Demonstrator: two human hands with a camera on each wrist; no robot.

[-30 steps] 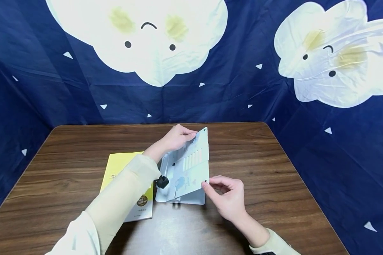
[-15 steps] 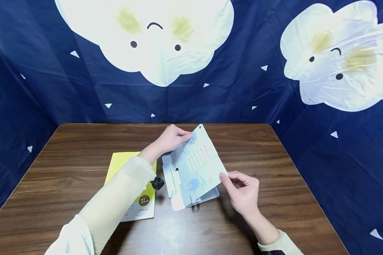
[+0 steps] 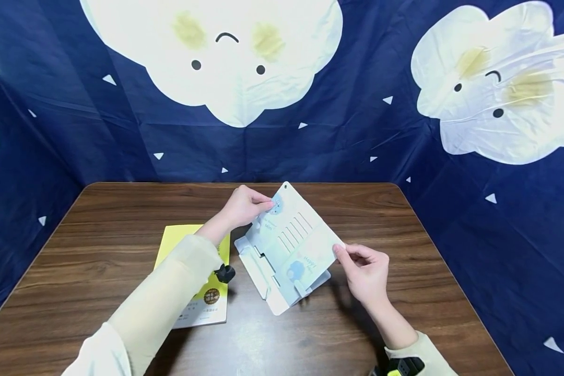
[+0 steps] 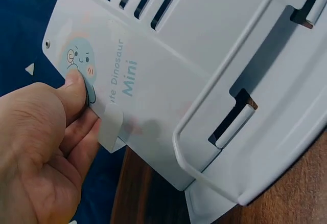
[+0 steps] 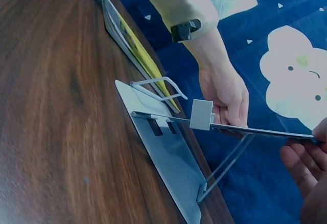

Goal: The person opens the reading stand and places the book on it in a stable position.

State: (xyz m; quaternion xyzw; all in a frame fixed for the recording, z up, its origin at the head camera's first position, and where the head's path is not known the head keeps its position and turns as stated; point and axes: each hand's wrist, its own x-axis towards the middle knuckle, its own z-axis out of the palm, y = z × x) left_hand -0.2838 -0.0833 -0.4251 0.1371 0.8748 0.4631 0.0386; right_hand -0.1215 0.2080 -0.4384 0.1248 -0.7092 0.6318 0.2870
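A pale blue and white book stand [image 3: 286, 245] with slots and a cartoon dinosaur print stands on the table, its back panel raised at a slant over the base plate [image 5: 168, 157]. My left hand [image 3: 246, 206] pinches the panel's left edge, the thumb [image 4: 76, 88] on the dinosaur picture. At the panel's right corner, my right hand [image 3: 368, 269] pinches the edge between thumb and fingers. In the right wrist view a thin wire support [image 5: 227, 165] runs from the panel's back to the base. A wire page holder [image 4: 204, 91] crosses the panel's lower part in the left wrist view.
A yellow and white book [image 3: 211, 308] lies left of the stand, partly covered by the left sleeve [image 3: 169, 292]. The wooden table [image 3: 432, 303] reaches back to a dark blue curtain [image 3: 272, 151] with cloud prints.
The stand has turned on the table, its panel now facing more toward the head camera and leaning further back. The right hand has moved right with its corner; the left hand has shifted slightly left.
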